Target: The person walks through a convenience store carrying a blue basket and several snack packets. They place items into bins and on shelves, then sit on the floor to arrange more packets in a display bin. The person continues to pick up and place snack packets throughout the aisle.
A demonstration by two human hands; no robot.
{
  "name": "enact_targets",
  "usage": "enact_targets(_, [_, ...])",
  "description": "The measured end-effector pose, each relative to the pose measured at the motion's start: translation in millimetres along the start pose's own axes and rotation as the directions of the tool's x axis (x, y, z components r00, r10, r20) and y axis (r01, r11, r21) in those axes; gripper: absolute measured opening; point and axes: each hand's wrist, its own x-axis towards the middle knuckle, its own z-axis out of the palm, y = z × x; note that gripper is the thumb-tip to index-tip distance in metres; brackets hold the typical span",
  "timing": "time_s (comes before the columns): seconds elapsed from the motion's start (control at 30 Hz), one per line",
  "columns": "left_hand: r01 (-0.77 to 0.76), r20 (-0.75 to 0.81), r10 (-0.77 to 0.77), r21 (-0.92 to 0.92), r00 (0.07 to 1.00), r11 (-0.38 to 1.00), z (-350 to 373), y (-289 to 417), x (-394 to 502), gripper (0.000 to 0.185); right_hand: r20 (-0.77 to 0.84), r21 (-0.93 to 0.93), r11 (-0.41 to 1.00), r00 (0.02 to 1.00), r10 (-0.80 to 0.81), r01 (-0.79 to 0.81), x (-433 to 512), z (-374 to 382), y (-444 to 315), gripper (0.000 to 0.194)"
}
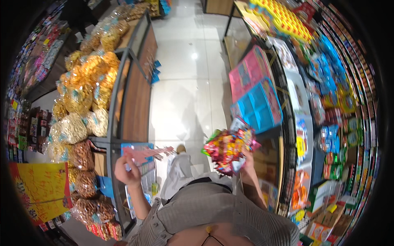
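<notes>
Pinched between the fingers of my left hand is a torn, jagged-edged pink strip, which reaches out over the aisle. My right hand is closed on a bunch of small shiny snack packets in red, yellow and pink. The packets hide part of its fingers. Just beyond the bunch, a blue divided plastic tray leans by the right-hand shelf, and a pink divided tray stands behind it.
A tiled aisle runs ahead between shelves. Clear bags of snacks are heaped on the left rack, near a yellow handwritten sign. On the right are shelves of packaged goods. Blue tags jut out from the left rack.
</notes>
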Motion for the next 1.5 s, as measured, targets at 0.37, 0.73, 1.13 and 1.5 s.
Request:
enact_targets(0.37, [-0.161, 0.155, 0.231, -0.368, 0.960, 0.916, 327, -56, 297, 0.005, -0.066, 0.144, 0.876, 0.888, -0.456, 0.460, 268, 134, -93, 0.057])
enact_targets(0.73, [0.121, 0.166, -0.069, -0.323, 0.984, 0.939, 571, -129, 537, 0.003, -0.008, 0.065, 0.952, 0.954, -0.300, 0.300, 650, 302, -204, 0.052])
enact_targets(1.13, [0.360, 0.358, -0.191, -0.500, 0.914, 0.788, 864, -244, 786, 0.010, 0.067, 0.000, 0.875, 0.873, -0.483, 0.484, 977, 464, -262, 0.060])
enact_targets(1.5, [0.215, 0.221, -0.130, -0.427, 0.967, 0.879, 1092, -340, 1014, 0.008, 0.238, -0.162, 0.884, 0.887, -0.397, 0.439, 1286, 636, -291, 0.070])
